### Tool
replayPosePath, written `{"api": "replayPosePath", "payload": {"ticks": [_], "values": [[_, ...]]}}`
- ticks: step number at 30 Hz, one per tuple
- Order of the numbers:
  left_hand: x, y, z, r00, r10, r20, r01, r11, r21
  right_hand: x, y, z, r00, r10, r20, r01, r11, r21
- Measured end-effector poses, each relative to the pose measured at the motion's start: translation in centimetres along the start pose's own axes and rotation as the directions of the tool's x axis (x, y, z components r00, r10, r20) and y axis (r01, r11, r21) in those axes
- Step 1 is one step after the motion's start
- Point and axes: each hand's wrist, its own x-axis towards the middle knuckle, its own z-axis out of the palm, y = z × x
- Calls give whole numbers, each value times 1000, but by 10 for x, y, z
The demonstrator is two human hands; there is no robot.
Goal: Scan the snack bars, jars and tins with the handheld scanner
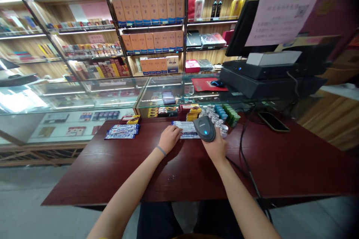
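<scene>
My right hand [217,147] is closed around the handle of a dark grey barcode scanner [205,128], its blue light lit. The scanner head is over the right end of a row of slim blue-and-white packets [186,128] and hides part of it. At the row's left end is my left hand [169,138], its fingers bent together on the packets' edge; the fingertips are partly hidden. Right behind the scanner stand small silver-topped containers [215,118], with blue rolls [221,112] and green rolls [231,115] beside them. Stacked red and yellow boxes [189,112] are behind the packets.
More blue-and-white packets [122,131] lie at the left of the brown table [117,168], by a yellow-red box [131,119]. A phone [273,121] and a black cable [243,153] are on the right. Behind are a glass counter [157,86], a monitor [241,28] and a mouse [217,83].
</scene>
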Motion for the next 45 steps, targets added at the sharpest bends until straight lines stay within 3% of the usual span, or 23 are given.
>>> {"api": "replayPosePath", "payload": {"ticks": [5,12,16,19,23,31,37,40,42,44,45], "values": [[-22,-40,-41,989,-102,-106,112,990,88,-9,-11,4,993,-102,61,97,992,79],[-85,-113,-91,953,-265,-149,293,930,222,-22,-35,10,954,-272,128,244,948,204],[-115,-149,-102,919,-357,-169,393,871,296,-26,-50,12,906,-398,142,349,894,280],[-128,-166,-98,859,-470,-204,512,796,322,-29,-59,12,870,-479,114,425,847,320],[-133,-174,-90,811,-555,-185,584,750,311,-34,-63,12,828,-549,114,486,803,345],[-132,-171,-100,843,-509,-172,536,775,335,-38,-61,12,826,-549,126,471,796,380],[-127,-153,-110,845,-503,-182,535,776,333,-36,-61,7,833,-544,101,472,795,381],[-121,-138,-110,808,-531,-255,579,796,176,-33,-62,4,840,-535,86,467,795,386],[-114,-126,-106,754,-588,-294,595,800,-74,-32,-61,2,848,-525,75,461,799,386],[-106,-113,-99,693,-695,-190,583,696,-420,-32,-60,2,854,-515,79,453,809,375],[-103,-107,-95,674,-735,-73,569,579,-584,-32,-59,2,855,-511,90,448,816,366]]}}
